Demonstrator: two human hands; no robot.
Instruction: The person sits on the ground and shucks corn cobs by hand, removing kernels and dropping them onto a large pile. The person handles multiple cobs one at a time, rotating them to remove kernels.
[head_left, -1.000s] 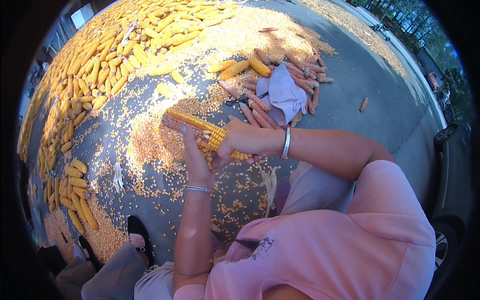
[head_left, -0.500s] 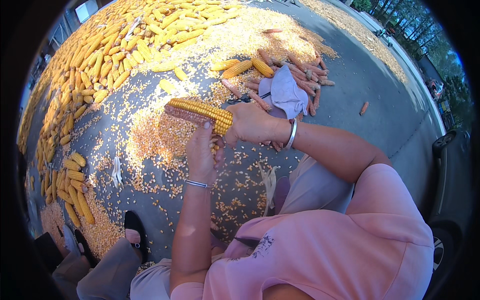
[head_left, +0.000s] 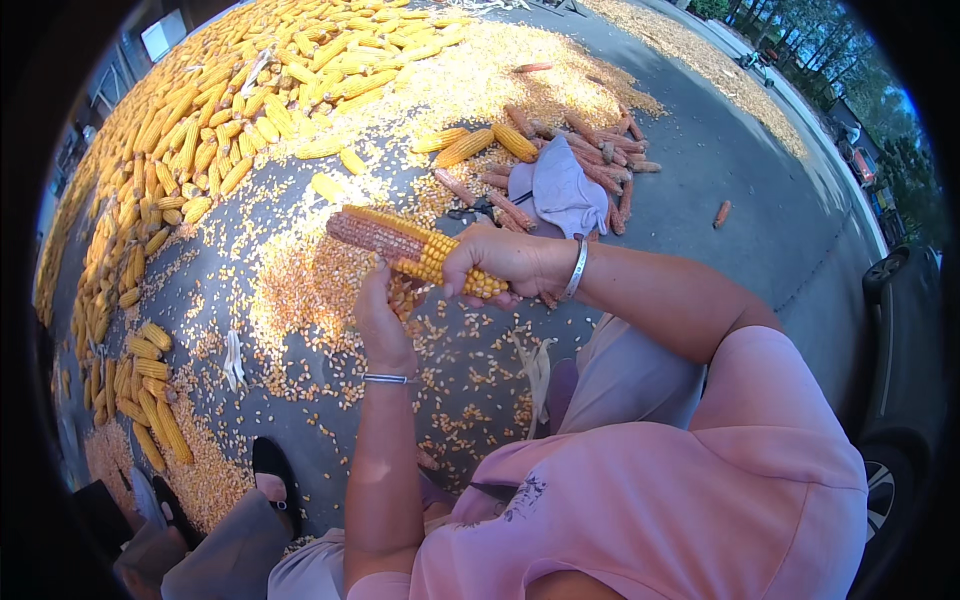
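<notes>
An ear of corn (head_left: 400, 245) is held between my two hands above the ground. Its upper left stretch is stripped to reddish cob, while yellow kernels still cover the far edge and the right end. My right hand (head_left: 497, 262) wraps round the kernelled right end, thumb on top. From below, my left hand (head_left: 385, 318) grips the middle, its thumb against the bared cob; its other fingers are partly hidden beneath. Loose kernels (head_left: 315, 290) lie heaped on the ground under the ear.
A large pile of yellow ears (head_left: 230, 110) spreads at the far left, a smaller group (head_left: 150, 390) nearer. Bare cobs (head_left: 610, 150) lie beyond my right hand, by a pale purple cap (head_left: 568, 190). Another person's shoe (head_left: 275, 475) is at lower left; a dark car (head_left: 895, 370) stands at right.
The ear has turned so that more bare cob faces up. My right hand has shifted its hold, showing more of the kernelled end. My left hand has moved slightly left and down.
</notes>
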